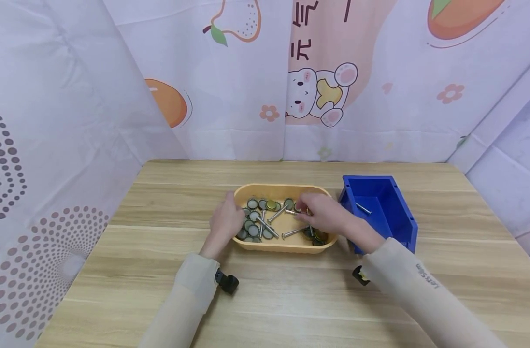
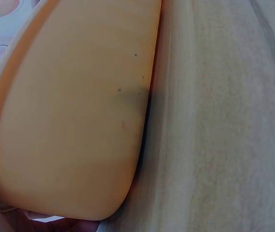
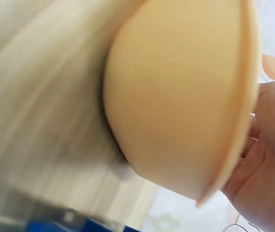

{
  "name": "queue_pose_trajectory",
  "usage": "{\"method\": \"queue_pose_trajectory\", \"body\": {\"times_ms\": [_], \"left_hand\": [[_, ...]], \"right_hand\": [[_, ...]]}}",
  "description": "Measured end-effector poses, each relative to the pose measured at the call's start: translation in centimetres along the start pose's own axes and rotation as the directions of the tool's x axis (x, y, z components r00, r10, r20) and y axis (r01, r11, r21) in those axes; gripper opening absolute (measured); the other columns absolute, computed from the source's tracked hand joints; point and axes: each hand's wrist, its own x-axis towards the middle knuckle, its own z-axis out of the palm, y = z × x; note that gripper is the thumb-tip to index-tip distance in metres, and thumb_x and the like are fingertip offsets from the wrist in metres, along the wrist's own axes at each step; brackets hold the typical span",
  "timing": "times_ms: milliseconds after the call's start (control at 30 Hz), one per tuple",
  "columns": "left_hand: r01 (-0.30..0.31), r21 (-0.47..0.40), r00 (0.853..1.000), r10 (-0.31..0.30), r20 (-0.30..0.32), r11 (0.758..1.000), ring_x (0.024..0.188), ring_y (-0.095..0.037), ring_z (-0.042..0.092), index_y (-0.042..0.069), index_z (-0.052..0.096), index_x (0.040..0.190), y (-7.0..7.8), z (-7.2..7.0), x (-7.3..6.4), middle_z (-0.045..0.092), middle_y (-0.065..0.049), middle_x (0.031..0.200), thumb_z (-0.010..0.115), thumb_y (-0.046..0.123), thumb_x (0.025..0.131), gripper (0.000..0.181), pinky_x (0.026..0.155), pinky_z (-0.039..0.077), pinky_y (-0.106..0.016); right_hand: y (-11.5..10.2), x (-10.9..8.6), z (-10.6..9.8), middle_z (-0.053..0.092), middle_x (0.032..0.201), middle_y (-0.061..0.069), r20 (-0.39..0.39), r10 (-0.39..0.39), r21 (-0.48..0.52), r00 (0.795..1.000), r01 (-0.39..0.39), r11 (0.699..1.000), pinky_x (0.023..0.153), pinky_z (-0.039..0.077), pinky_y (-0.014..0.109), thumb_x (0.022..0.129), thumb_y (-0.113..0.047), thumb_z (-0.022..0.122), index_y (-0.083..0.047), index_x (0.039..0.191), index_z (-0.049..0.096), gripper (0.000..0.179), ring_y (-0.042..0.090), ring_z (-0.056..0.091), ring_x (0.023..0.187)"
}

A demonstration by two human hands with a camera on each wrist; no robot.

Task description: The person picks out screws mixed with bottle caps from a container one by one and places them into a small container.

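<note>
One screw (image 1: 291, 212) jutting leftward from pinching right grip (image 1: 321, 211), left grip (image 1: 226, 220) grasping tray (image 1: 282, 248)

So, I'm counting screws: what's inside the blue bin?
One silver screw shows inside the blue bin. The right forearm covers its near-left part, so anything there can't be seen.

The head view is bright, the right wrist's blurred.

Hands (image 1: 227, 220) (image 1: 323, 212) at orange tray (image 1: 282, 247)
</note>
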Motion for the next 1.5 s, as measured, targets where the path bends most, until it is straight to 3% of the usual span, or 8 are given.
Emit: {"method": "queue_pose_trajectory", "body": {"times_ms": [367,633,833,967,1333,1500], "left_hand": [[0.000,-0.001,1.000,0.000,0.007,1.000,0.081,-0.028,0.062,0.005,0.044,0.135,0.0,0.0,-0.2,0.066,-0.016,0.105,0.048,0.016,0.093,0.044,0.063,0.044,-0.036],[-0.003,0.001,1.000,0.003,-0.005,1.000,0.083,-0.029,0.062,0.005,0.045,0.134,-0.1,0.1,-0.1,0.067,-0.017,0.106,0.048,0.016,0.093,0.043,0.066,0.045,-0.040],[-0.012,-0.004,1.000,0.012,-0.007,1.000,0.079,-0.028,0.061,0.005,0.046,0.135,-0.2,0.1,-0.1,0.068,-0.017,0.103,0.047,0.016,0.093,0.043,0.061,0.042,-0.036],[-0.012,-0.007,1.000,0.012,-0.006,1.000,0.080,-0.028,0.061,0.005,0.045,0.136,-0.2,0.1,-0.1,0.068,-0.017,0.104,0.047,0.016,0.093,0.044,0.061,0.042,-0.035],[-0.009,0.002,1.000,0.009,-0.001,1.000,0.082,-0.029,0.062,0.006,0.045,0.136,-0.1,0.1,-0.1,0.067,-0.017,0.106,0.047,0.016,0.093,0.045,0.064,0.043,-0.037],[-0.003,-0.002,1.000,0.003,0.001,1.000,0.083,-0.029,0.062,0.005,0.045,0.135,0.0,0.0,-0.1,0.067,-0.017,0.106,0.048,0.016,0.092,0.044,0.066,0.044,-0.039]], "right_hand": [[-0.4,0.0,1.6,0.067,0.096,0.003,0.093,0.002,-0.021,0.996,0.000,1.000,0.081,0.053,0.037,0.085,-0.021,0.076,-0.007,0.103,0.067,0.025,0.016,0.062,0.088],[-0.5,0.0,2.1,0.054,0.083,0.000,0.166,0.036,-0.134,0.985,-0.013,0.991,0.069,0.042,0.030,0.078,-0.027,0.082,-0.012,0.089,0.062,0.028,0.015,0.049,0.077],[-0.5,0.1,2.3,0.050,0.078,-0.003,0.191,0.057,-0.182,0.980,-0.022,0.983,0.064,0.039,0.029,0.084,-0.032,0.077,-0.017,0.078,0.056,0.027,0.014,0.048,0.074],[-0.5,0.1,2.6,0.051,0.081,-0.003,0.205,0.059,-0.191,0.977,-0.019,0.981,0.064,0.042,0.031,0.089,-0.031,0.071,-0.019,0.079,0.056,0.022,0.014,0.050,0.075],[-0.3,0.0,3.0,0.062,0.082,-0.002,0.118,0.042,-0.154,0.992,-0.024,0.988,0.064,0.050,0.035,0.099,-0.025,0.058,-0.012,0.095,0.057,0.013,0.014,0.058,0.073],[-0.3,0.1,3.0,0.067,0.082,0.001,0.023,-0.013,-0.134,1.000,0.016,0.991,0.063,0.052,0.033,0.099,-0.021,0.058,-0.010,0.097,0.061,0.011,0.014,0.061,0.072]]}}
